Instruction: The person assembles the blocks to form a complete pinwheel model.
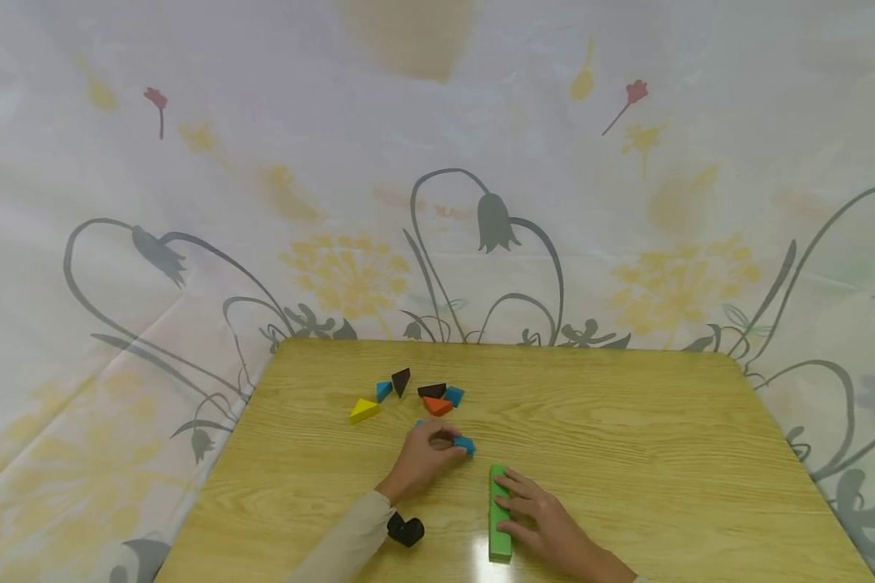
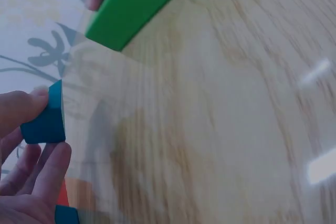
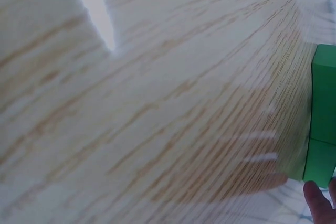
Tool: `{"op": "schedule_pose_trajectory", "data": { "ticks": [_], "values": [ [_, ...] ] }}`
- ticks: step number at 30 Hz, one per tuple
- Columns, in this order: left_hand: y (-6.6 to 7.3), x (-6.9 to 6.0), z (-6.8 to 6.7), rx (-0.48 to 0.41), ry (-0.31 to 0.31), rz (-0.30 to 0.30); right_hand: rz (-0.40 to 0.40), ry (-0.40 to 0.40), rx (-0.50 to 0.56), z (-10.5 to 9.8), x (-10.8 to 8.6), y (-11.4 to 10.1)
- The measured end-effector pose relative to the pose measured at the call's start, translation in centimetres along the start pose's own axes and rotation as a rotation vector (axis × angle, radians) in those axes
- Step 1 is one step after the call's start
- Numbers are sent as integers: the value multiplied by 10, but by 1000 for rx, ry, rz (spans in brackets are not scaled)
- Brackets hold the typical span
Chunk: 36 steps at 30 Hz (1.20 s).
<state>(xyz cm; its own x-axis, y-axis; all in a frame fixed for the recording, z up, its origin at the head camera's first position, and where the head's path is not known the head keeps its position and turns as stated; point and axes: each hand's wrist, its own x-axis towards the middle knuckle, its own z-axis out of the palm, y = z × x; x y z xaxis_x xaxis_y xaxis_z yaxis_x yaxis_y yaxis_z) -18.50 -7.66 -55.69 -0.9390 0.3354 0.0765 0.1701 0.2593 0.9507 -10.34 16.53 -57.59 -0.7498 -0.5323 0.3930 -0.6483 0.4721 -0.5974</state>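
My left hand [image 1: 424, 457] pinches a blue block [image 1: 464, 445] between thumb and fingers; in the left wrist view this blue block [image 2: 46, 119] shows slanted sides. To the right, my right hand [image 1: 547, 518] rests its extended fingers on a long green bar [image 1: 500, 518]. Seams across the green bar [image 2: 139, 6] in the left wrist view suggest separate blocks set end to end. At the edge of the right wrist view, fingertips [image 3: 316, 200] touch one end of the green bar [image 3: 324, 98].
Behind my left hand lie a yellow triangular block [image 1: 364, 410], an orange block [image 1: 437, 406], two dark brown blocks [image 1: 401, 380] and blue blocks [image 1: 454, 396]. A blue piece is partly hidden by that hand. A black device [image 1: 406, 530] sits by my left wrist. A patterned cloth [image 1: 437, 267] hangs behind the wooden table [image 1: 649, 437].
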Motion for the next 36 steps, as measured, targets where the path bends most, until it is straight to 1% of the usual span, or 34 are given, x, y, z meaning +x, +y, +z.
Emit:
{"op": "schedule_pose_trajectory", "data": {
  "ticks": [2, 4, 7, 9, 13, 16, 21, 23, 30, 36],
  "values": [
    [6, 2, 2, -16, 11, -4, 0, -2, -8, 0, 0, 1],
    [15, 3, 4, -37, 20, -9, 5, -4, -12, 0, -1, 2],
    [31, 3, 5, -83, 13, -27, 3, -6, -17, 0, -1, 2],
    [41, 3, 5, -94, 9, -39, 2, -10, -23, 0, 0, 3],
    [49, 4, 8, -91, 9, -52, -5, -22, -40, -1, 0, 2],
    [43, 7, 12, -76, 18, -48, -12, -29, -41, -3, 1, 0],
    [17, 15, 22, -54, 42, -36, -15, -37, -40, -4, 1, -1],
    [12, 18, 25, -45, 46, -40, -10, -42, -45, -5, 1, -1],
    [11, 22, 34, -68, 39, -71, 10, -58, -30, -6, 0, -2],
    [10, 23, 41, -94, 51, -123, 12, -56, -27, -6, 0, -2]
  ]
}}
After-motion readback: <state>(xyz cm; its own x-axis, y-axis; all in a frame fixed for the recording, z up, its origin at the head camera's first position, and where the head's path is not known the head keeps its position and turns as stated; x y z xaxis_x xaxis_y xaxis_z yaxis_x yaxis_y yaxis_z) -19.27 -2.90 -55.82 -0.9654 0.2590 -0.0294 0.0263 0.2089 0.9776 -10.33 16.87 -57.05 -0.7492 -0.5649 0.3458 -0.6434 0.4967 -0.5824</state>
